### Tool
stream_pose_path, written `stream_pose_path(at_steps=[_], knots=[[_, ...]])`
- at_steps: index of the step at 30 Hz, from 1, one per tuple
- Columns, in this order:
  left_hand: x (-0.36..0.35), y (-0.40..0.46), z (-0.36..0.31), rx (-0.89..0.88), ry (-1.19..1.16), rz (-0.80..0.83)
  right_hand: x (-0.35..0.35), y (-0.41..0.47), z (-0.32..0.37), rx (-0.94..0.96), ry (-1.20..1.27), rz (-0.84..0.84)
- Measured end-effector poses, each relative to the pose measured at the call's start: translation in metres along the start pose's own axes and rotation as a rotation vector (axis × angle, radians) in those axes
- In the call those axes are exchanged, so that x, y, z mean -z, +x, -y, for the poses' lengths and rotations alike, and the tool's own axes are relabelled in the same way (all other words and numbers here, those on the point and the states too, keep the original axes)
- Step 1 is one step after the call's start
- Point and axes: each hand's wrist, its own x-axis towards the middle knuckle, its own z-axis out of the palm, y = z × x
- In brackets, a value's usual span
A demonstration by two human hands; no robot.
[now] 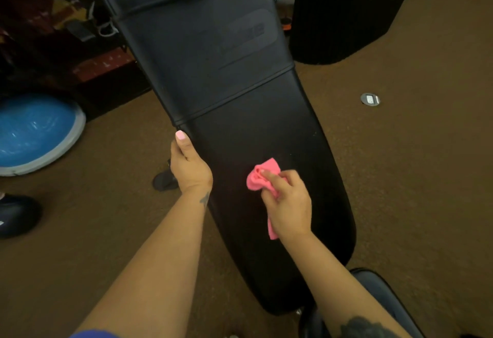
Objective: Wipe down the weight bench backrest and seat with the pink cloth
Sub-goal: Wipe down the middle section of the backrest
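Two bare forearms reach in from the bottom edge. The right hand (289,204) bunches the pink cloth (260,177) in curled fingers and presses it on the lower panel of the black backrest (213,52), near its middle. The left hand (188,165) grips the pad's left edge, thumb up along the side, steadying it. I judge the wipe to be in its early or middle part: the upper panels beyond the seams show no cloth on them, and the seat (378,288), just visible lower right, awaits its turn.
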Motion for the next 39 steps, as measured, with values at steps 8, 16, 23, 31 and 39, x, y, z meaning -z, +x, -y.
stream_pose_path(at_steps=[8,16,23,31,39], knots=[[-0.001,0.000,0.001,-0.029,0.013,-0.034,0.001,-0.014,0.001,0.124,-0.001,0.070],[-0.001,0.000,0.002,-0.038,0.013,-0.059,0.005,0.020,0.003,-0.064,0.093,-0.051],[-0.002,-0.001,0.001,-0.051,0.011,-0.066,0.017,0.005,-0.026,-0.162,0.084,-0.006],[-0.002,0.002,0.005,-0.059,0.036,-0.066,0.014,0.014,-0.014,-0.013,0.065,0.033],[-0.002,0.002,0.006,-0.073,0.045,-0.074,0.022,0.041,-0.021,-0.183,0.129,-0.107]])
